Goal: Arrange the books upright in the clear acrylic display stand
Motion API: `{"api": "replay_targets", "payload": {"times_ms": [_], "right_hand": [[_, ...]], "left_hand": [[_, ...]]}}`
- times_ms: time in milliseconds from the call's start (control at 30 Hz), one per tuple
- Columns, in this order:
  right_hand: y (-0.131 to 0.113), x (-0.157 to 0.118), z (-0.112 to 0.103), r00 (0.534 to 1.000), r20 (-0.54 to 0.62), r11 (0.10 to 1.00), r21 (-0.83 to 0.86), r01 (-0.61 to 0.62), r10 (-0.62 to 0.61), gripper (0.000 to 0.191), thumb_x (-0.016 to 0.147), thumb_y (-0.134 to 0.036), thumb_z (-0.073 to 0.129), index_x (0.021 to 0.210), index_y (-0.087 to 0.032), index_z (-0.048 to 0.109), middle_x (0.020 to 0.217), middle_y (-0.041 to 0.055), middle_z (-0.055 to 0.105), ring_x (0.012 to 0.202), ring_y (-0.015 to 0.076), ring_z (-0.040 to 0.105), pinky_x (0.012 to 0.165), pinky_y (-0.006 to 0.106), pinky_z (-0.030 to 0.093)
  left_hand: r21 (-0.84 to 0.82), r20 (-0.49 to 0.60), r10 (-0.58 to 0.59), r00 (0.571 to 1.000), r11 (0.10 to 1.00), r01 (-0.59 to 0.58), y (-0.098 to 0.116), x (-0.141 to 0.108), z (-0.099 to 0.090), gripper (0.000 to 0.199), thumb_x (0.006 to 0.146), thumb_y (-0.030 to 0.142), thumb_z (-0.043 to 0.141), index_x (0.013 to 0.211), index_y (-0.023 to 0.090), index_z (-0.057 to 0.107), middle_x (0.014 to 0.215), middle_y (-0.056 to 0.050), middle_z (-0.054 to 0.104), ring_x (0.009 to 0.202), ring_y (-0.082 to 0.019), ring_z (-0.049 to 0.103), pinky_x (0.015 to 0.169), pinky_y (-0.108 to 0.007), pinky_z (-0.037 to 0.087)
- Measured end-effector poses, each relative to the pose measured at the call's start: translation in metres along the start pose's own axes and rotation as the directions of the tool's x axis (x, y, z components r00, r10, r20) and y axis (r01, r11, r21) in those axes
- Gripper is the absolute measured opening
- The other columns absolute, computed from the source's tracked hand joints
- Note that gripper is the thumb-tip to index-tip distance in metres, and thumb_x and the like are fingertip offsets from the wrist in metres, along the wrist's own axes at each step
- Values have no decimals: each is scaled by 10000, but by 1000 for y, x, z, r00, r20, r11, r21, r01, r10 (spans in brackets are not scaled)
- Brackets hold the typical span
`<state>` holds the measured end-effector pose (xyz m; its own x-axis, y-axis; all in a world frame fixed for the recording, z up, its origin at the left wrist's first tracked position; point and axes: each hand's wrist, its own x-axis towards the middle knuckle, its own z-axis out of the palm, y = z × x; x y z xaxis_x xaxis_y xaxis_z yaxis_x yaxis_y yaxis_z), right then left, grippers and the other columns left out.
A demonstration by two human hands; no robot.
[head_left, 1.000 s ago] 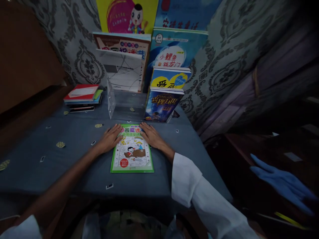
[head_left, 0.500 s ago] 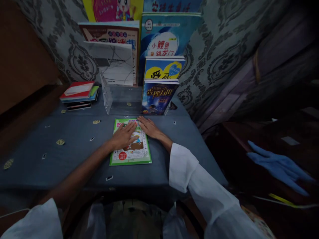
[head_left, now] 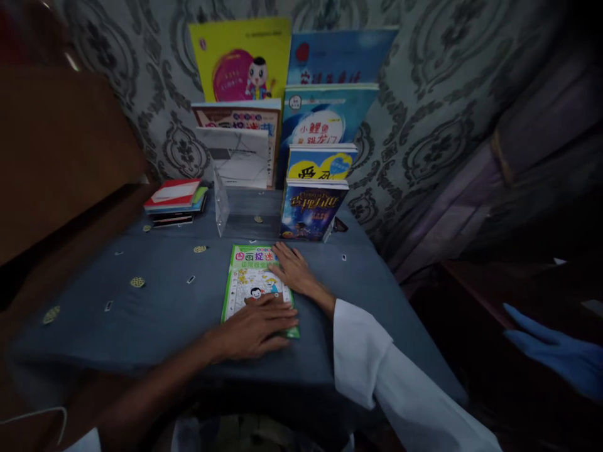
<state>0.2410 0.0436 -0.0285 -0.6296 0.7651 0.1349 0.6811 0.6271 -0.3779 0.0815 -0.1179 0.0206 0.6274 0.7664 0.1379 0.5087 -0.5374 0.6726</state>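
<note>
A green-edged picture book [head_left: 249,277] lies flat, cover up, near the front of the cloth-covered table [head_left: 174,333]. Across its lower part my left hand [head_left: 259,323] rests with fingers stretched out, hiding the bottom of the cover. My right hand [head_left: 294,271] lies flat on the upper right corner and edge, fingers extended. Neither hand grips the book. Just behind it, a clear acrylic stand [head_left: 220,204] holds upright books, with a dark blue book [head_left: 308,213] frontmost on the right and a white booklet [head_left: 242,160] on the left.
A small pile of books [head_left: 174,196] with a red one on top lies at the back left. Taller yellow [head_left: 240,47] and blue books [head_left: 342,56] rise at the rear of the stand. A blue glove [head_left: 556,345] lies off to the right, beyond the table.
My left hand has slid down from the upper cover to its lower edge. My right hand stays at the upper right. The whole view has shifted, with the scene now lower and further right.
</note>
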Motion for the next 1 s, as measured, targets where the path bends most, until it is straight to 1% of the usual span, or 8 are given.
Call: {"api": "replay_targets", "payload": {"times_ms": [100, 167, 267, 367, 467, 633, 733, 1000], "right_hand": [[-7, -15, 5, 995, -97, 1000, -28, -14, 11, 604, 1015, -467, 385, 1509, -124, 438, 1623, 195, 354, 1545, 284, 247, 1218, 540, 252], [-12, -28, 8, 988, -157, 999, -37, -19, 13, 584, 1008, -457, 387, 1494, -140, 460, 1605, 195, 390, 1532, 302, 278, 1198, 569, 285], [-22, -53, 12, 970, -242, 998, -57, -34, 19, 546, 997, -421, 407, 1465, -157, 500, 1576, 190, 438, 1506, 319, 337, 1173, 581, 341], [-34, -82, 15, 955, -297, 996, -84, -33, 7, 511, 964, -379, 483, 1418, -158, 558, 1510, 210, 513, 1437, 358, 443, 1126, 589, 418], [-43, -109, 19, 954, -296, 995, -91, 32, -58, 468, 945, -343, 534, 1401, -249, 583, 1467, 154, 574, 1343, 344, 552, 1081, 570, 487], [-44, -128, 29, 957, -282, 997, -56, 51, -65, 469, 939, -291, 530, 1399, -217, 590, 1494, 150, 551, 1354, 336, 549, 1064, 549, 524], [-40, -127, 34, 950, -307, 998, -6, 61, -59, 469, 921, -296, 558, 1381, -222, 612, 1493, 141, 554, 1367, 335, 540, 1073, 546, 522], [-41, -117, 23, 952, -279, 918, 397, -4, 124, 540, 855, -396, 650, 1348, -175, 645, 1522, 195, 505, 1380, 354, 523, 1100, 553, 488]], "left_hand": [[-4, -257, -136, 957, 990, 140, -17, -7, -6, 373, 988, 376, 504, 1323, 307, 654, 1465, -46, 585, 1423, -232, 481, 1255, -474, 258], [-14, -419, -252, 872, 962, 271, -34, -13, -9, 425, 961, 366, 521, 1363, 266, 620, 1541, -68, 502, 1473, -252, 408, 1254, -487, 259], [-71, -509, -380, 772, 913, 402, -56, -20, -11, 559, 924, 350, 540, 1452, 169, 515, 1629, -141, 350, 1528, -296, 293, 1250, -504, 254], [-214, -519, -455, 724, 889, 405, -67, -20, -13, 625, 879, 353, 592, 1458, 145, 480, 1627, -174, 341, 1532, -318, 275, 1251, -509, 243], [-503, -511, -573, 641, 804, 318, -71, -12, -21, 585, 842, 362, 649, 1389, 202, 520, 1512, -149, 518, 1451, -310, 430, 1197, -490, 358], [-909, -302, -826, 477, 400, 117, -64, 1, -36, 508, 788, 338, 748, 1245, 211, 567, 1167, -122, 734, 1092, -282, 714, 900, -384, 584], [-968, -212, -866, 453, 248, 22, -49, 6, -34, 521, 788, 328, 770, 1234, 221, 522, 1006, -85, 768, 901, -265, 763, 788, -378, 604], [-955, -296, -859, 417, 269, -123, -17, 15, -25, 368, 797, 455, 782, 1010, 211, 606, 944, -79, 769, 915, -250, 760, 789, -335, 608]]}}
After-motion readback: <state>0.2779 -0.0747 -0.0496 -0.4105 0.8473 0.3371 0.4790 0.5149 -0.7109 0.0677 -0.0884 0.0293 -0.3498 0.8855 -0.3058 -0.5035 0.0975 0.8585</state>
